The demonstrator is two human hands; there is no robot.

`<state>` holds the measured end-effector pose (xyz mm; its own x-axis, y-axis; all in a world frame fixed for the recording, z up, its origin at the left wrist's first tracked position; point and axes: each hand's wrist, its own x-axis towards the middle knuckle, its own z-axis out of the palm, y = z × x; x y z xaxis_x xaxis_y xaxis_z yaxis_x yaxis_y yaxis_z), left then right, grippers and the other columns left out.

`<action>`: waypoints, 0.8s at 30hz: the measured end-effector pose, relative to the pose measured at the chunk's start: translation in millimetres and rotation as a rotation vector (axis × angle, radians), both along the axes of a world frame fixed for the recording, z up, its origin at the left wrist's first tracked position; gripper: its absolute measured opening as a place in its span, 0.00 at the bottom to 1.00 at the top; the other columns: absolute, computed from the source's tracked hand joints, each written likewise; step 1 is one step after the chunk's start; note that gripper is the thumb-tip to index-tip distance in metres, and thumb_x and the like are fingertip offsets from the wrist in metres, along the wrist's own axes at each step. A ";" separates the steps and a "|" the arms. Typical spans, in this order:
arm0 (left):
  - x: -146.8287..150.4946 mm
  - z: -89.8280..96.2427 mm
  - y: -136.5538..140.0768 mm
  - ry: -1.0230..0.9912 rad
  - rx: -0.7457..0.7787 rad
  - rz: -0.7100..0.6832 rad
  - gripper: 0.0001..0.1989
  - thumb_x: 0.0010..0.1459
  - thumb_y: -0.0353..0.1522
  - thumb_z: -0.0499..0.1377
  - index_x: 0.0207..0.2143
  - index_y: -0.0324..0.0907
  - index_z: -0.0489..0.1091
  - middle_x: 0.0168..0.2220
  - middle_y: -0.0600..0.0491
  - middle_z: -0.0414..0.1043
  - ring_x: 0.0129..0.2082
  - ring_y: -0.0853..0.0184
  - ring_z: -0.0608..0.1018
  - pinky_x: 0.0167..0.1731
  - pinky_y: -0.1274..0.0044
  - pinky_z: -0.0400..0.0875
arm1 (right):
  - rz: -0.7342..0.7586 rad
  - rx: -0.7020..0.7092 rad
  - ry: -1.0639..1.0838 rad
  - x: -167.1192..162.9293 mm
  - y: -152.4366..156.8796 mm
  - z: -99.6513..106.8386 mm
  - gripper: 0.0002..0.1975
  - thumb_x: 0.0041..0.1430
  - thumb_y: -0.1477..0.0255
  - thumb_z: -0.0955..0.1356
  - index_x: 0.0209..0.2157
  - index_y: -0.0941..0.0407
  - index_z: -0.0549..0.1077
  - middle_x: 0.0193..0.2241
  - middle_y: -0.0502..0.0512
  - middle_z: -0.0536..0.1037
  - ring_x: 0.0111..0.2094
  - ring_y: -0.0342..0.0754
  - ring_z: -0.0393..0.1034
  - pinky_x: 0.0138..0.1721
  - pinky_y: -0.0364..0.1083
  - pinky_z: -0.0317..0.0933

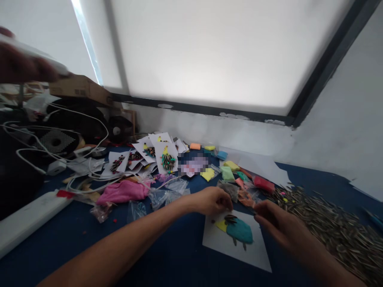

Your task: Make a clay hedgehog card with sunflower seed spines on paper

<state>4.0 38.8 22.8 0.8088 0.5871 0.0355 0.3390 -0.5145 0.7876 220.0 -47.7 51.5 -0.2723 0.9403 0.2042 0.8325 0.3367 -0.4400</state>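
Two bare hands flank a turquoise-and-yellow clay animal figure (239, 231) on a white paper sheet (218, 240) lying on a dark blue tabletop (173, 255). The left hand (213, 201), fingers curled inward, sits at the sheet's far left edge, just beyond the figure's yellow head; whether it pinches anything cannot be told. The right hand (273, 219), its thumb and fingers bent near the far right corner, hovers between the sheet and a heap of striped seeds (338, 235); its grip, too, is unclear.
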 end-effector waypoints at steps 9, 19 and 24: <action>0.1 -1.3 0.6 0.009 0.018 0.002 0.12 0.51 0.20 0.55 0.36 0.35 0.75 0.31 0.53 0.72 0.30 0.72 0.71 0.27 0.84 0.62 | 0.143 -0.050 -0.021 -19.6 -12.2 -7.5 0.08 0.60 0.72 0.61 0.31 0.52 0.70 0.26 0.50 0.76 0.23 0.44 0.70 0.23 0.41 0.59; 1.6 -6.1 4.5 0.014 0.030 -0.014 0.13 0.50 0.20 0.55 0.36 0.36 0.75 0.32 0.53 0.73 0.31 0.71 0.72 0.28 0.84 0.62 | 0.167 0.092 -0.068 -29.3 -16.4 -19.7 0.09 0.61 0.76 0.59 0.32 0.52 0.68 0.29 0.51 0.75 0.28 0.44 0.72 0.28 0.41 0.61; 1.7 -3.6 3.2 0.018 0.037 -0.010 0.12 0.51 0.20 0.55 0.36 0.36 0.75 0.34 0.52 0.74 0.32 0.71 0.73 0.29 0.84 0.63 | 0.181 0.160 -0.083 -29.5 -14.8 -24.9 0.08 0.62 0.73 0.60 0.32 0.51 0.70 0.30 0.51 0.75 0.27 0.44 0.72 0.27 0.41 0.61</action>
